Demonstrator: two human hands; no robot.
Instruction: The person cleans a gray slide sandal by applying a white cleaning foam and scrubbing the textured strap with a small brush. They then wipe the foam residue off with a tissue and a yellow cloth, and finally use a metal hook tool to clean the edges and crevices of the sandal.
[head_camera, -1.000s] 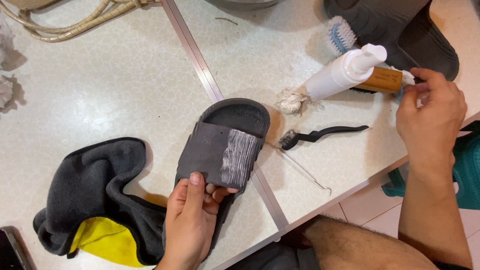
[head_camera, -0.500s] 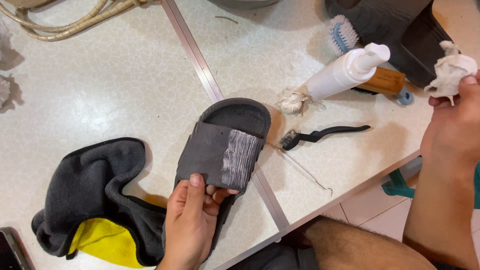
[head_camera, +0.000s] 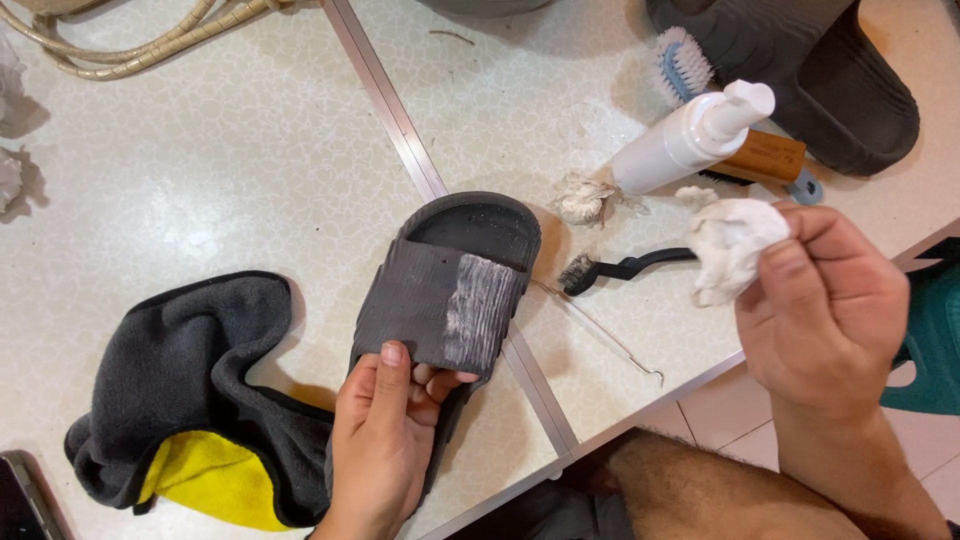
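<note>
Slipper: a dark grey slide slipper (head_camera: 450, 300) lay on the pale speckled surface (head_camera: 200, 180), across the metal strip (head_camera: 400, 130) that ran over it; a patch of white foam was seen on its strap.

Left hand: the left hand (head_camera: 385, 440) was closed on the heel end of the slipper, thumb on top of the strap and fingers beneath, its grip pressed together on the sole; no shift was seen in it over the last second.

Right hand: the right hand (head_camera: 820, 310) was held above the edge of the surface, its grip pinching a crumpled white wad (head_camera: 730, 245), of tissue or cloth.

Change: a second earlier the right hand was at the wooden brush handle beside the bottle and no wad was seen in it; half a second earlier it was already lifted with the wad; now it had been brought closer to the slipper, though still apart from it.

Meaning: wiping of the foam was judged to be at hand, not begun.

Nearby: a thin black brush (head_camera: 620, 268) lay between wad and slipper, a soiled wad (head_camera: 585, 198) by a white pump bottle (head_camera: 690, 138), a blue-bristled brush (head_camera: 685, 60) and the second slipper (head_camera: 800, 70) beyond.

Left side: a grey and yellow cloth (head_camera: 190, 400) lay just beside the held slipper.
</note>
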